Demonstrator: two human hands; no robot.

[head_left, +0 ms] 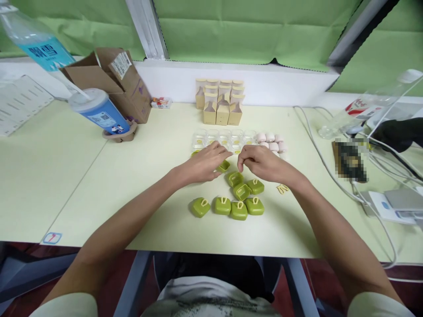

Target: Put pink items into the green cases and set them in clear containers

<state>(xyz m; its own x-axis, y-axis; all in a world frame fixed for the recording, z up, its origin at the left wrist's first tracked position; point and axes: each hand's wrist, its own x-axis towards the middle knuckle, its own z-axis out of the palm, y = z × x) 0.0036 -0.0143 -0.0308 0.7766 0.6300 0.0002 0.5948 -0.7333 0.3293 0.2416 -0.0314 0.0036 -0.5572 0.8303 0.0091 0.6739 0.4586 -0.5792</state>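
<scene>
My left hand (209, 164) reaches over the middle of the table, with its thumb and fingers closed around an open green case (224, 166). Just to its right, my right hand (261, 162) is pinched with its fingertips pointing down; whatever they hold is hidden or too small to make out. Two more hollow green pieces (242, 192) lie below the hands beside a closed green case (255, 186). Nearer the table edge are several closed green cases (238, 210) with pale yellow loops on top. Loose yellow loops (282, 189) lie beside my right wrist.
Behind my hands stand clear plastic trays (224, 136) and several pale pink rounded pieces (272, 146). Small open cardboard boxes (222, 110) are by the wall. A blue cup (105, 115), brown carton (132, 88) and bottle are left; cables (317, 154) and a clear bottle (360, 105) are right.
</scene>
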